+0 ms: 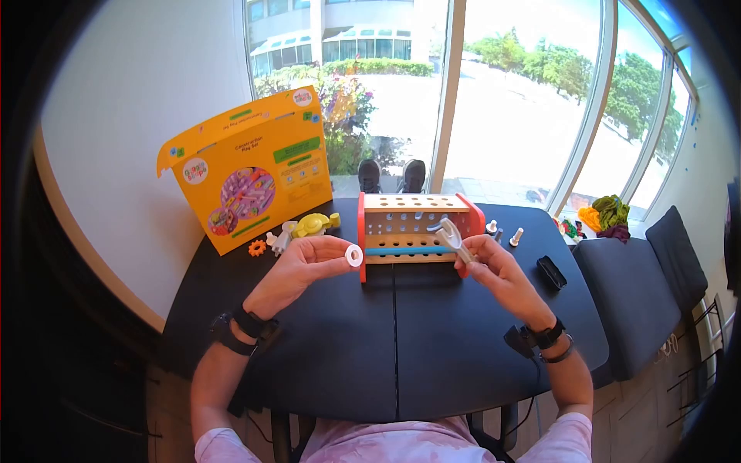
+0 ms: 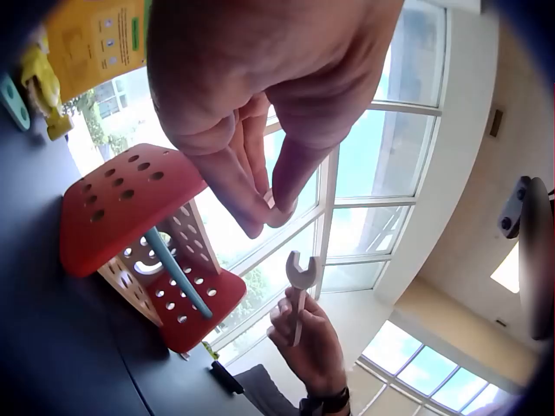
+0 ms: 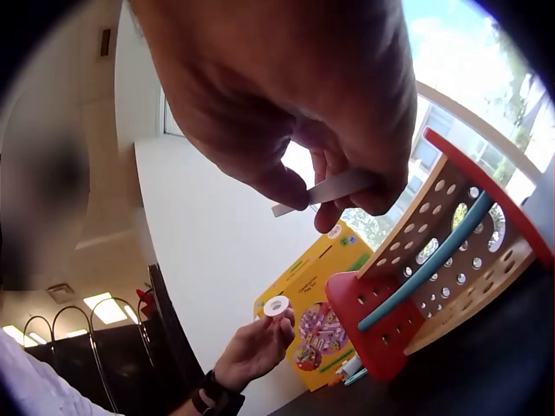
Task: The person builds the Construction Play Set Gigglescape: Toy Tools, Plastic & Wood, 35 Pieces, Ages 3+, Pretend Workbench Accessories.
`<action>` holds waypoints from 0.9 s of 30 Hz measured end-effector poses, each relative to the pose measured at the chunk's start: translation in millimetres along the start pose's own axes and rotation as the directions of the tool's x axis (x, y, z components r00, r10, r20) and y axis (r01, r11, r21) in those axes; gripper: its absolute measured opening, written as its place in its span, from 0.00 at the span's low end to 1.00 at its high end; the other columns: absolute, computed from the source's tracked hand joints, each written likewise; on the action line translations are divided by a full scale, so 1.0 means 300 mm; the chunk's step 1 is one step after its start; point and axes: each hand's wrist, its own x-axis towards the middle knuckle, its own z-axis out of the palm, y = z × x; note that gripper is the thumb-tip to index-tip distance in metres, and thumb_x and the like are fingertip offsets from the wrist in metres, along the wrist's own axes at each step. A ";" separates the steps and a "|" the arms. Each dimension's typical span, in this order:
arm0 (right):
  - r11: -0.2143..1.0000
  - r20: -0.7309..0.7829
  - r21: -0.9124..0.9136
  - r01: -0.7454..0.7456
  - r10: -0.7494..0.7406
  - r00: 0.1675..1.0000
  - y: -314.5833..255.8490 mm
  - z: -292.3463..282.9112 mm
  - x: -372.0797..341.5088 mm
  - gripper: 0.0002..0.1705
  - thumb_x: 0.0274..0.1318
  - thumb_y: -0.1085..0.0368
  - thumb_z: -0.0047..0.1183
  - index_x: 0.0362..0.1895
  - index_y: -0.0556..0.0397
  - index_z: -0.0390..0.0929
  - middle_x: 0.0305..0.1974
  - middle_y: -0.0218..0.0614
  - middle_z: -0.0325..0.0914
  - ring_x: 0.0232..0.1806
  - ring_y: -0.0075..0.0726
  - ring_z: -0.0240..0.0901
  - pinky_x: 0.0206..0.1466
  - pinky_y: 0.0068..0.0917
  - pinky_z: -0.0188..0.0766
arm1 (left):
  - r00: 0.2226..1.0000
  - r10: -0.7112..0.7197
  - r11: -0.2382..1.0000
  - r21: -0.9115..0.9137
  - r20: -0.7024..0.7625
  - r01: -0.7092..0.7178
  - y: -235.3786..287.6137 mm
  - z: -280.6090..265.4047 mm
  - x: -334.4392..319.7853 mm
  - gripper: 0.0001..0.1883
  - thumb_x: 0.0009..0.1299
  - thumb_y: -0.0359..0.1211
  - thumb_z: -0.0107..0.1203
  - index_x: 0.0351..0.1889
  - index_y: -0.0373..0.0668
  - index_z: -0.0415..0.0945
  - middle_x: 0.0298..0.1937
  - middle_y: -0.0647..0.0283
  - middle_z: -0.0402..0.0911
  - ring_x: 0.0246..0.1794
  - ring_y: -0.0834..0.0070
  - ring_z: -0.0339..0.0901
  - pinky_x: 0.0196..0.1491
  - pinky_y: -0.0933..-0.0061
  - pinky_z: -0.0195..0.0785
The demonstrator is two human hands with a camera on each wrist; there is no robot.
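In the head view my left hand (image 1: 305, 266) pinches a small white ring (image 1: 353, 255) between thumb and fingers, left of the wooden toolbox toy (image 1: 413, 202). My right hand (image 1: 500, 274) grips a grey toy wrench (image 1: 454, 238) by its handle, the forked end raised before the toy's right part. A blue rod (image 1: 409, 251) runs across the toy between its red end panels. The right wrist view shows the ring (image 3: 277, 306) held up by the left hand (image 3: 256, 348); the left wrist view shows the wrench (image 2: 301, 279) upright in the right hand (image 2: 310, 347).
A yellow box (image 1: 255, 166) stands at the table's back left, with an orange gear (image 1: 257, 248) and a yellow-green toy piece (image 1: 312, 224) by it. Pale pegs (image 1: 516, 236) and a black case (image 1: 551, 272) lie at the right. Dark chairs (image 1: 629, 289) stand beyond the table's right edge.
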 end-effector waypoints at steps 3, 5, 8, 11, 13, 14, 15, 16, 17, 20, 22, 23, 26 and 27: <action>0.975 0.005 -0.220 0.034 -0.033 0.999 -0.065 0.073 -0.001 0.16 0.82 0.71 0.55 0.68 0.56 0.78 0.56 0.36 0.82 0.59 0.30 0.79 0.64 0.34 0.76 | 0.996 -0.001 0.995 -0.096 0.087 0.009 -0.012 0.028 -0.002 0.19 0.84 0.34 0.69 0.68 0.37 0.84 0.62 0.61 0.92 0.63 0.77 0.88 0.70 0.74 0.78; 0.881 0.072 -0.379 0.281 -0.275 0.959 -0.064 0.109 0.014 0.17 0.80 0.72 0.57 0.68 0.55 0.79 0.56 0.39 0.81 0.58 0.38 0.81 0.63 0.35 0.77 | 0.996 -0.019 0.992 -0.121 0.085 0.029 -0.017 0.047 -0.002 0.17 0.84 0.32 0.68 0.67 0.37 0.83 0.62 0.60 0.92 0.63 0.77 0.88 0.70 0.73 0.79; 0.805 0.142 -0.446 0.391 -0.367 0.919 -0.071 0.148 0.022 0.19 0.78 0.72 0.59 0.69 0.51 0.82 0.57 0.44 0.79 0.58 0.55 0.82 0.62 0.42 0.79 | 0.997 0.022 0.994 -0.105 0.069 -0.014 -0.025 0.070 0.011 0.14 0.82 0.30 0.69 0.62 0.38 0.81 0.63 0.57 0.92 0.63 0.76 0.88 0.70 0.72 0.79; 0.797 0.141 -0.469 0.381 -0.358 0.923 -0.075 0.169 0.020 0.19 0.77 0.72 0.60 0.68 0.51 0.83 0.57 0.45 0.81 0.59 0.56 0.82 0.62 0.46 0.80 | 0.995 0.081 0.994 -0.075 0.051 -0.077 -0.042 0.064 0.015 0.14 0.79 0.26 0.71 0.58 0.39 0.80 0.61 0.55 0.92 0.61 0.75 0.90 0.67 0.72 0.81; 0.765 0.128 -0.506 0.398 -0.390 0.912 -0.063 0.172 0.023 0.18 0.76 0.71 0.61 0.67 0.52 0.83 0.57 0.46 0.82 0.59 0.57 0.83 0.63 0.48 0.81 | 0.997 0.077 0.997 -0.028 0.015 -0.076 -0.044 0.066 0.013 0.15 0.77 0.25 0.73 0.57 0.38 0.81 0.58 0.54 0.94 0.58 0.75 0.91 0.64 0.72 0.83; 0.748 0.121 -0.521 0.410 -0.411 0.903 -0.057 0.174 0.027 0.19 0.75 0.71 0.62 0.66 0.52 0.83 0.57 0.45 0.83 0.59 0.57 0.83 0.62 0.47 0.81 | 0.998 0.056 0.998 0.010 -0.017 -0.056 -0.039 0.072 0.012 0.15 0.76 0.24 0.74 0.57 0.38 0.82 0.56 0.54 0.94 0.55 0.75 0.92 0.63 0.73 0.84; 0.731 0.114 -0.536 0.422 -0.432 0.894 -0.049 0.175 0.030 0.19 0.75 0.71 0.63 0.66 0.52 0.83 0.57 0.45 0.83 0.59 0.57 0.83 0.62 0.47 0.81 | 0.998 0.037 0.998 0.048 -0.049 -0.035 -0.035 0.076 0.010 0.16 0.75 0.24 0.74 0.57 0.38 0.83 0.54 0.55 0.95 0.53 0.74 0.93 0.61 0.73 0.85; 0.713 0.107 -0.551 0.433 -0.454 0.885 -0.042 0.177 0.033 0.19 0.74 0.72 0.63 0.65 0.53 0.83 0.56 0.45 0.84 0.58 0.57 0.83 0.62 0.47 0.82 | 0.999 0.029 0.998 0.051 -0.044 -0.027 -0.034 0.078 0.007 0.16 0.75 0.24 0.75 0.57 0.37 0.84 0.52 0.55 0.95 0.52 0.74 0.93 0.60 0.73 0.86; 0.702 0.107 -0.567 0.432 -0.457 0.883 -0.037 0.180 0.035 0.19 0.74 0.72 0.64 0.65 0.53 0.83 0.56 0.45 0.84 0.58 0.56 0.83 0.62 0.47 0.82 | 0.999 0.020 0.998 0.054 -0.039 -0.018 -0.031 0.081 0.005 0.16 0.74 0.24 0.75 0.57 0.36 0.86 0.50 0.55 0.96 0.50 0.74 0.94 0.58 0.73 0.86; 0.671 0.110 -0.600 0.436 -0.471 0.875 -0.026 0.192 0.040 0.19 0.72 0.72 0.66 0.64 0.54 0.83 0.55 0.44 0.85 0.58 0.56 0.84 0.61 0.47 0.82 | 1.000 0.009 1.000 0.011 -0.019 -0.009 -0.029 0.090 0.002 0.16 0.73 0.24 0.76 0.57 0.35 0.89 0.48 0.55 0.96 0.48 0.75 0.94 0.56 0.74 0.87; 0.659 0.116 -0.603 0.451 -0.486 0.866 -0.021 0.200 0.041 0.19 0.72 0.72 0.66 0.64 0.54 0.83 0.55 0.44 0.85 0.58 0.56 0.84 0.61 0.48 0.82 | 1.000 0.004 1.000 -0.017 -0.013 -0.004 -0.027 0.095 -0.002 0.16 0.73 0.24 0.76 0.57 0.35 0.90 0.48 0.56 0.96 0.47 0.75 0.94 0.56 0.74 0.87; 0.666 0.117 -0.602 0.441 -0.472 0.874 -0.020 0.200 0.040 0.19 0.72 0.72 0.67 0.64 0.54 0.84 0.56 0.44 0.85 0.58 0.55 0.84 0.61 0.47 0.83 | 1.000 0.001 1.000 -0.020 -0.014 -0.002 -0.026 0.097 -0.004 0.16 0.73 0.24 0.76 0.58 0.35 0.90 0.48 0.56 0.96 0.47 0.75 0.94 0.56 0.74 0.87; 0.675 0.128 -0.604 0.424 -0.443 0.888 -0.015 0.199 0.035 0.20 0.72 0.70 0.68 0.65 0.53 0.86 0.57 0.43 0.87 0.59 0.53 0.85 0.62 0.44 0.83 | 1.000 0.002 1.000 -0.015 -0.015 -0.002 -0.028 0.099 -0.003 0.17 0.73 0.24 0.77 0.59 0.34 0.89 0.48 0.55 0.96 0.46 0.76 0.94 0.55 0.75 0.86; 0.669 0.136 -0.608 0.427 -0.442 0.887 -0.011 0.200 0.034 0.20 0.72 0.70 0.68 0.65 0.53 0.86 0.56 0.43 0.87 0.59 0.52 0.85 0.62 0.44 0.84 | 1.000 0.003 1.000 -0.010 -0.014 -0.004 -0.029 0.099 -0.003 0.18 0.72 0.24 0.77 0.59 0.34 0.89 0.48 0.55 0.96 0.46 0.77 0.94 0.55 0.76 0.86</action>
